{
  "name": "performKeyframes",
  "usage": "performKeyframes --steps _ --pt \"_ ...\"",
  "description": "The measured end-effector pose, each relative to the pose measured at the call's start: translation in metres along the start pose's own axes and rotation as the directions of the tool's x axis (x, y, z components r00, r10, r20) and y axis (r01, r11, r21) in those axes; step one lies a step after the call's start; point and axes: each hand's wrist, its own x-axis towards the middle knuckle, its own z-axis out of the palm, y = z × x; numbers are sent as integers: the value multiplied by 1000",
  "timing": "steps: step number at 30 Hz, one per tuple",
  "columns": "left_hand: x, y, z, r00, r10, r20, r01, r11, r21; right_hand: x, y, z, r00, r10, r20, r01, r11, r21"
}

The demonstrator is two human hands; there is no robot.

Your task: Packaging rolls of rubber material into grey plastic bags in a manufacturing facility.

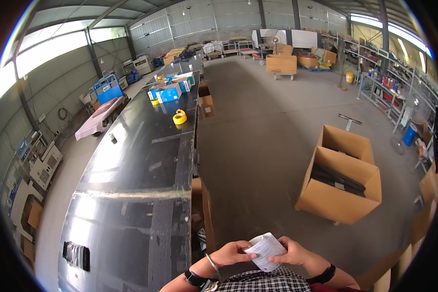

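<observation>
White printed paper point(266, 254), folded or stacked (can't tell), sits btwn both hands, just in front of a worker's b/w checked garment point(260, 281). L hand point(232, 253) pinches its left edge, thumb vs. fingers; R hand point(296, 253) pinches the right side, thumb on top, fingers partly hidden. Prob. light, bendy, easily creased; best held by opp. edges. Beyond: black worktable point(124, 168) at left, open cardboard boxes point(337, 205) at right, yellow tape roll point(181, 120) farther up table.
</observation>
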Motion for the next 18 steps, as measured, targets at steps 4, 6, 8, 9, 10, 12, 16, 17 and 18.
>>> performKeyframes --steps 4,6,8,9,10,12,16,17,18 --pt "85 24 -78 984 151 -99 -116 949 294 123 -3 -62 992 34 122 -18 991 -131" --pt "115 47 -116 974 46 -222 -4 983 185 194 -11 -88 980 22 200 -36 997 63" --pt "135 74 -152 933 -83 -351 73 997 -40 261 -39 -109 941 112 319 -180 965 192" --pt "142 87 -169 907 -103 -408 53 990 -132 297 -47 -117 921 116 373 -197 962 189" --pt "152 95 -192 900 -78 -429 49 996 -77 327 -58 -126 917 123 380 -207 959 191" --pt "173 116 -229 872 -28 -489 -23 995 -99 388 -82 -142 900 54 432 -142 975 174" --pt "213 143 -303 780 -70 -621 -129 954 -269 501 -112 -181 830 35 556 -214 942 260" --pt "226 144 -327 773 -64 -631 -143 952 -272 531 -109 -194 823 39 566 -213 946 246" --pt "239 146 -352 753 -92 -652 -192 917 -351 562 -103 -209 835 101 541 -276 928 251"
